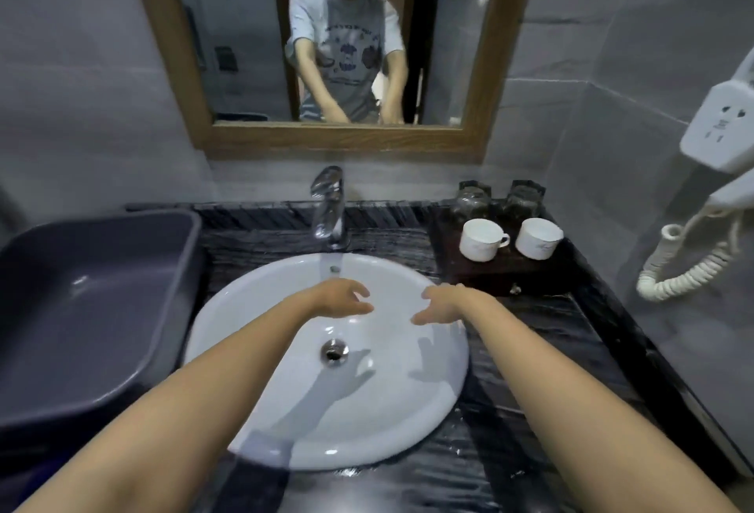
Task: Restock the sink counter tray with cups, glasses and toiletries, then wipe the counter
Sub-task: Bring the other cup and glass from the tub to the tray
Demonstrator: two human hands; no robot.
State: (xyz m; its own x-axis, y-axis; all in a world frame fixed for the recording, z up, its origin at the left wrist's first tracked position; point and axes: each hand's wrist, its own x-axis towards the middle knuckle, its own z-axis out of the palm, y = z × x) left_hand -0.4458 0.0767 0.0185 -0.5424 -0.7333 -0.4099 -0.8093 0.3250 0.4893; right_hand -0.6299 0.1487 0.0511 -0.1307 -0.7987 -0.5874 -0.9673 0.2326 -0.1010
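Note:
My left hand (340,298) and my right hand (442,302) hover over the round white sink (253,308), both held out with fingers apart and holding nothing. At the back right of the dark marble counter (538,370) stands a dark wooden tray (481,274). On it sit two white cups (481,239) (536,237), upside down, side by side. Behind them are two clear glasses (471,198) (524,198), also upside down.
A chrome tap (328,206) rises behind the sink. A grey plastic basin (81,300) fills the counter's left side. A wood-framed mirror (338,137) hangs on the wall. On the right wall hang a white hair dryer unit (722,125) and its coiled cord (685,268).

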